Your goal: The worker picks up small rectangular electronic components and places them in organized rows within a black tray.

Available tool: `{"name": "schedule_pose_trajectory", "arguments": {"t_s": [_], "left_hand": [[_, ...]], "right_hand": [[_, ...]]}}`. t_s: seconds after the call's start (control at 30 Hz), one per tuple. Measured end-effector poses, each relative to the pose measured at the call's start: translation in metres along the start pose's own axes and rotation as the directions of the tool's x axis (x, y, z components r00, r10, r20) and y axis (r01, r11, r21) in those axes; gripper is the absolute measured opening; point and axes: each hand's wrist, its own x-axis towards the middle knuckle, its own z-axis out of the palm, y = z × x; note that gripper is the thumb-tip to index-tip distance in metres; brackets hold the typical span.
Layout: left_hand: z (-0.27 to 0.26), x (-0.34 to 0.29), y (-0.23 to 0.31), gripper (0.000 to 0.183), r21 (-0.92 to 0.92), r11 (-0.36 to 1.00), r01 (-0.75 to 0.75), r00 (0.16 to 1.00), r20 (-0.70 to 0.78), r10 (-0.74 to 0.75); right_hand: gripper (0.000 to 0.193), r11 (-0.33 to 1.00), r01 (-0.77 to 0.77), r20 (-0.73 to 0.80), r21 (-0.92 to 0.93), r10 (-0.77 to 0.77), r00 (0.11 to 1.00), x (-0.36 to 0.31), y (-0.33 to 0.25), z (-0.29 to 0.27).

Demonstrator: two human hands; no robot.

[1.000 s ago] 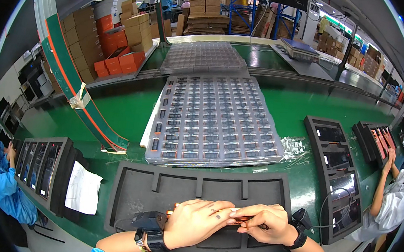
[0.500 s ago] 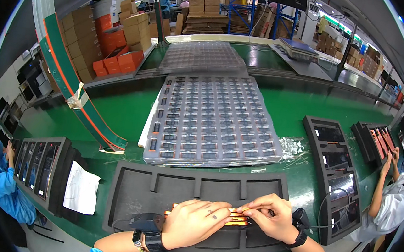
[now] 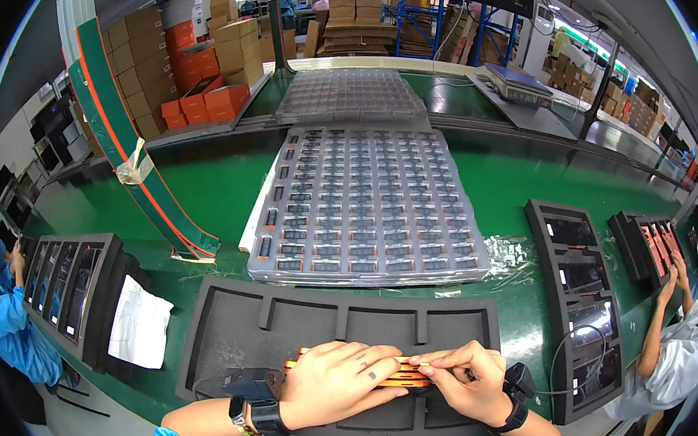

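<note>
My left hand (image 3: 338, 383) lies flat over a flat orange-edged device (image 3: 401, 378) and presses on it. My right hand (image 3: 467, 381) pinches the same device at its right end. The device rests over a dark foam tray (image 3: 340, 317) with long slots, close to the front edge of the green belt (image 3: 202, 188). Both wrists wear dark bands. Most of the device is hidden under my fingers.
A clear plastic tray (image 3: 367, 203) holding several rows of small dark parts lies behind the foam tray. A tray of dark screens (image 3: 579, 296) stands at right, another tray of screens (image 3: 61, 284) at left with a white cloth (image 3: 140, 324). Co-workers in blue (image 3: 0, 312) and white (image 3: 677, 355) flank me.
Both hands have shifted slightly left and down on the foam tray, and the orange-edged device now lies flatter under my left palm.
</note>
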Motion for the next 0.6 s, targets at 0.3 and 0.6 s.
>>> {"name": "schedule_pose_trajectory", "arguments": {"t_s": [0.3,0.6], "left_hand": [[0.001,0.001,0.001,0.035,-0.005,1.000,0.010,1.000,-0.009,-0.010],[0.002,-0.002,-0.001,0.036,-0.009,1.000,-0.015,1.000,-0.007,0.015]], "right_hand": [[0.014,0.997,0.066,-0.092,-0.048,-0.070,0.993,0.001,0.004,0.001],[0.019,0.807,0.360,0.119,-0.467,-0.346,0.931,0.006,0.001,-0.013]]}}
